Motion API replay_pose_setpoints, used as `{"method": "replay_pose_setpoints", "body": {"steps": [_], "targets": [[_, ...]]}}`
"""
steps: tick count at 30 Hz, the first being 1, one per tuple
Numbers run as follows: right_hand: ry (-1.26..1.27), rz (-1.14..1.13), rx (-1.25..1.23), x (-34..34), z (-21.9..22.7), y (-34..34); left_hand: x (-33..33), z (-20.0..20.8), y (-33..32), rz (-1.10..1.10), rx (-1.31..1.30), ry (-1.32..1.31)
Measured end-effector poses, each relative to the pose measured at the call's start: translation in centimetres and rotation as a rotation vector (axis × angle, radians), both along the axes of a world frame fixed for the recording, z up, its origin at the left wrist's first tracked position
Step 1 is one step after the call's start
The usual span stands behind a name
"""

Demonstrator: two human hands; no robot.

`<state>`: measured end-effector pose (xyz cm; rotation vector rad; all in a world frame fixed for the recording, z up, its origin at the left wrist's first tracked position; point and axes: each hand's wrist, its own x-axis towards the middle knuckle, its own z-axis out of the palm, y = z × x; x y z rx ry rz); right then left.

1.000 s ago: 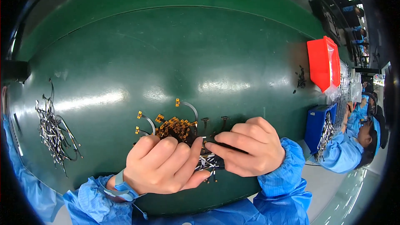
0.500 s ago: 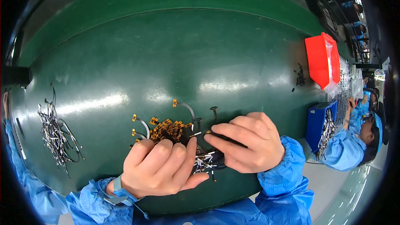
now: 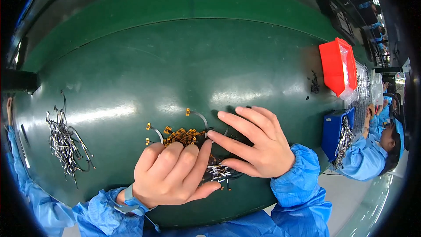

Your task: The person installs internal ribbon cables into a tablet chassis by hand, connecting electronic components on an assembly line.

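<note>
My left hand (image 3: pixel 171 175) is curled over a bunch of thin flat cables (image 3: pixel 182 136) with orange-gold ends, which fan out past its knuckles. Its palm and the middle of the bunch are hidden. My right hand (image 3: pixel 258 147) has its fingers spread. Its index fingertip is beside the left index fingertip, at a dark cable end; whether it touches the cable I cannot tell. From that spot one grey cable (image 3: pixel 199 116) arches up to a gold end. Between and below my hands show the bunch's white and black tails (image 3: pixel 218 169).
On the left of the green table (image 3: pixel 175 61) lies a loose heap of black-and-white cables (image 3: pixel 66 142). At the right stand a red bin (image 3: pixel 335 68) and a blue bin (image 3: pixel 333 134) full of cables, with small black pieces (image 3: pixel 314 83) nearby. A co-worker (image 3: pixel 368 153) sits beyond.
My right hand has spread its fingers, and the dark strip that lay between them no longer shows there. The left hand keeps its hold on the bunch. The whole view has shifted slightly.
</note>
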<state>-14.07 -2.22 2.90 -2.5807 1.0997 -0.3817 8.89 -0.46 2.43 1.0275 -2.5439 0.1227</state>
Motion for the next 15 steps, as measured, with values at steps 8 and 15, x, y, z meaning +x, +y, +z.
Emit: {"method": "replay_pose_setpoints", "body": {"steps": [8, 15], "targets": [[0.166, -0.035, -0.004, -0.7, 0.0, -0.1, 0.3, -0.4, 0.0, 0.031, 0.095, -0.023], [0.162, -0.013, 0.059, -1.1, 0.1, -0.3, -0.2, 0.5, 0.6, 0.095, 0.175, -0.04]]}}
